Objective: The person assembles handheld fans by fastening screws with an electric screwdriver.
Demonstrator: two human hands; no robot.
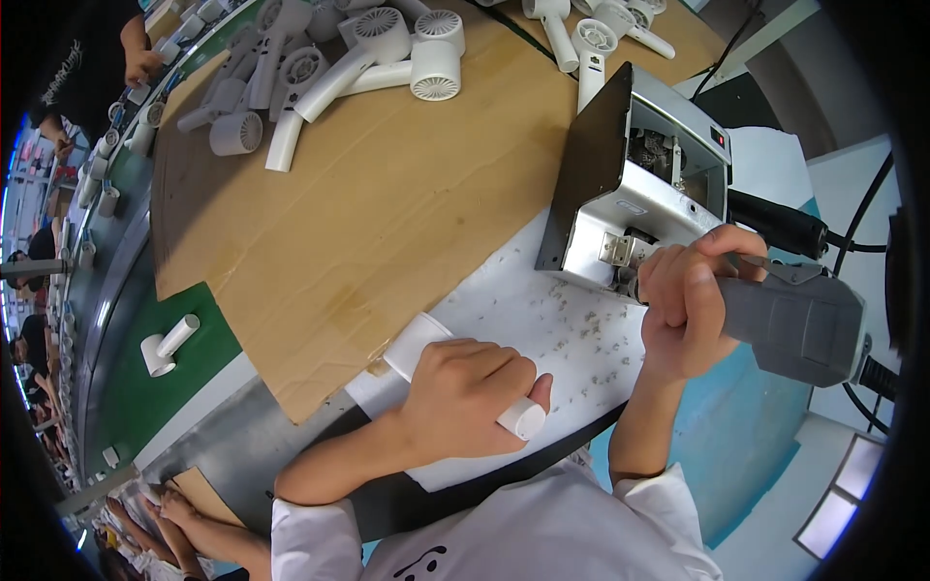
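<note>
Left hand [463,392] around tube [426,351], lying on sheet [542,320] at near table edge. Right hand [683,305] further right, gripping power tool [794,324], directly before metal box [639,184]. Cardboard [358,213] behind, bearing dryer housings [329,68] at far left.

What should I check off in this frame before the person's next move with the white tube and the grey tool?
1. Left hand wrapped around the white tube: ok, both ends show past the fingers.
2. Right hand closed on the grey power tool: ok.
3. Tool tip seated at the metal box machine: cannot tell, fingers hide it.
4. White sheet under the hands free of debris: not ok, small scraps lie scattered on it.
5. Tool's black cable free of the hands: ok, it trails off to the right.
6. White hair dryer shells away from the hands: ok, piled at the cardboard's far end.
</note>
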